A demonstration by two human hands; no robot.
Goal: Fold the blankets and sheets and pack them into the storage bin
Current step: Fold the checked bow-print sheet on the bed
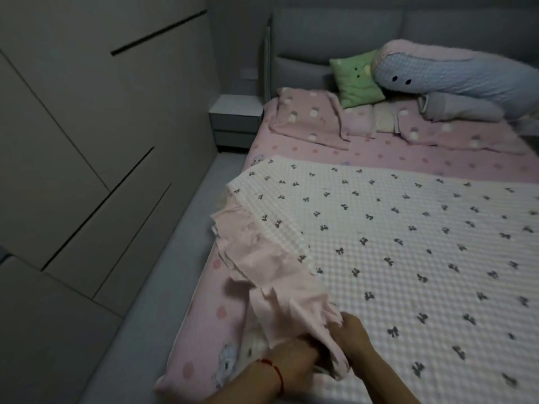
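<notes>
Both hands are working at the near-left corner of the bed. Left hand [294,358], red string at the wrist, is bunching the pink ruffle trim [262,258] of the blanket [393,243]; its fingers are curled into the cloth, partly hidden by folds. Right hand [351,330] is pinching the same ruffle just beside it, fingertips closed on the frill edge.

Blanket, white waffle weave with small dark bows, is lying spread flat over the pink dotted sheet [379,158] and running off frame right. Ruffled edge is running away from the grip, diagonally up-left toward the far corner [248,176] near the nightstand [236,118]. So the long axis is leading forward from the hands, with the bulk of the cloth lying to the right of the grip.

Judgement: fold just starting; next move probably carries this corner across or forward. Right hand is nearer the bulk. Storage bin is not in view. Pillows [358,80] are sitting at the headboard, well apart.
</notes>
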